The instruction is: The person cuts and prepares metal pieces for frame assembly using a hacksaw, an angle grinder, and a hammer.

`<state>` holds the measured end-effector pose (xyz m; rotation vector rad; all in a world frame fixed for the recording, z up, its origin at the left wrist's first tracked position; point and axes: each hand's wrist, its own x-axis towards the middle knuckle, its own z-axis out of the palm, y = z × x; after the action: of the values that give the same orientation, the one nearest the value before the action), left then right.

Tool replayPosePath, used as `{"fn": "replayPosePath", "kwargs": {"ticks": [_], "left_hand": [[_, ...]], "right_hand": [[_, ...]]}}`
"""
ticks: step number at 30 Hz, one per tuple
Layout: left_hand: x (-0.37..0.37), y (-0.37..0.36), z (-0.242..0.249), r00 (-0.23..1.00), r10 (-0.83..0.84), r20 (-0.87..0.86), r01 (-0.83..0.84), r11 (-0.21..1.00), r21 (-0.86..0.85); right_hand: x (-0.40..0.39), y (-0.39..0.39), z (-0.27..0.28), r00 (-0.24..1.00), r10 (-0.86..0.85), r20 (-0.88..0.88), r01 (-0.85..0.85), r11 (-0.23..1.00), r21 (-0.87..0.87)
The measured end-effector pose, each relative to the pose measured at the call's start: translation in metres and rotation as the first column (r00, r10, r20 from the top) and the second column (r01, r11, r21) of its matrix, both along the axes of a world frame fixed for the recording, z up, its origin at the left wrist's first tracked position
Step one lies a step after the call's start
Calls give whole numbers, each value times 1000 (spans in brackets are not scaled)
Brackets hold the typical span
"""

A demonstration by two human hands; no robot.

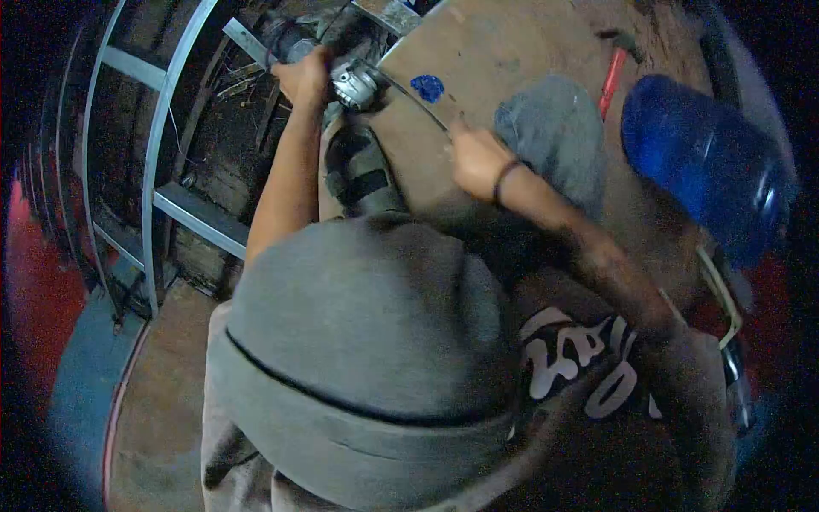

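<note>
My left hand (304,78) is closed around a power tool with a silver metal head (355,84), which looks like an angle grinder, beside the metal framing. From the tool a thin dark cord-like length (416,104) runs to my right hand (479,160), whose fingers are closed on its near end. That hand is slightly blurred and wears a dark band at the wrist. Below the tool is a dark shoe (358,166) on the brown board (478,43). A grey cap (367,324) covers much of the lower view.
A hammer with a red handle (612,81) lies on the board, near a blue plastic container (708,162). A small blue piece (427,88) sits closer to the tool. Silver metal frame bars (162,128) stand on the left over a dark gap with debris.
</note>
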<state>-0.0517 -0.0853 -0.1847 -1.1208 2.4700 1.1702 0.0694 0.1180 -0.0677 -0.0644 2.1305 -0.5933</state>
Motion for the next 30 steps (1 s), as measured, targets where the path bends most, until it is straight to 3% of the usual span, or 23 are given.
{"fn": "replayPosePath", "kwargs": {"ticks": [1, 2, 4, 7, 8, 10, 11, 13, 14, 15, 17, 18, 20, 21, 22, 23, 24, 26, 27, 29, 30], "left_hand": [[3, 0, -1, 1000, 20, 5, -21, 998, 51], [2, 0, 0, 1000, 21, 19, -22, 999, 27], [1, 0, 6, 999, 43, 14, -43, 999, 7], [1, 2, 4, 995, 64, 71, -67, 997, 38], [-2, 3, 3, 999, 18, 39, -18, 1000, 10], [-2, 5, 13, 996, -28, 83, 29, 1000, -7], [-2, 3, 16, 996, -26, 80, 27, 1000, -10], [0, 6, 16, 995, -27, 95, 27, 1000, -2], [-2, 3, 10, 996, -21, 83, 22, 1000, -13], [0, 5, 13, 998, 14, 61, -14, 1000, -10], [1, 5, 17, 994, 34, 106, -33, 999, -14], [0, 6, 16, 994, 35, 107, -34, 999, -9], [-1, 5, 13, 998, -58, 20, 58, 998, -35], [0, 2, 11, 999, -49, 23, 50, 998, -35], [-1, 0, 9, 998, -53, 26, 54, 998, -19], [-2, 2, 11, 997, -68, 30, 68, 998, -3], [-2, 1, 7, 998, -62, 28, 62, 998, 0], [-3, 1, 6, 996, -84, 13, 84, 996, -11], [-3, 2, 9, 996, -91, 0, 91, 996, -15], [-2, 1, 12, 997, -81, -15, 81, 997, -7], [0, 2, 13, 994, -108, -14, 108, 994, -5]], "right_hand": [[-12, -6, -4, 990, 144, -12, -144, 990, 13], [-11, -21, -81, 946, 207, -248, -200, 978, 55], [-57, -42, -35, 988, -79, -130, 76, 997, -21], [-37, -34, -25, 980, -145, -134, 146, 989, -2], [-22, -16, -13, 975, 130, -181, -140, 989, -46], [18, -1, -2, 977, -125, -175, 126, 992, -9], [14, -3, -10, 976, -124, -178, 124, 992, -12], [-13, -16, -17, 984, 136, -113, -132, 990, 44], [-40, -29, -22, 915, 343, -213, -360, 932, -44], [-54, -36, -25, 914, 340, -220, -356, 934, -36], [-58, -45, -30, 973, -39, -229, 30, 999, -43], [-45, -36, -27, 981, -151, -120, 147, 988, -44], [-29, -7, 23, 894, 230, -385, -340, 907, -247], [-12, -1, 21, 893, 238, -382, -347, 904, -248], [7, 4, 12, 976, 39, -216, -80, 980, -185], [18, 7, 7, 978, -198, -63, 193, 979, -72], [-16, -1, 41, 996, 81, -23, -83, 991, -109], [-43, -31, -45, 990, 76, -121, -81, 996, -35], [-50, -37, -43, 989, 78, -128, -83, 996, -34], [-57, -45, -41, 971, -119, -207, 112, 993, -48], [-51, -36, -38, 997, -36, -61, 35, 999, -13]]}}
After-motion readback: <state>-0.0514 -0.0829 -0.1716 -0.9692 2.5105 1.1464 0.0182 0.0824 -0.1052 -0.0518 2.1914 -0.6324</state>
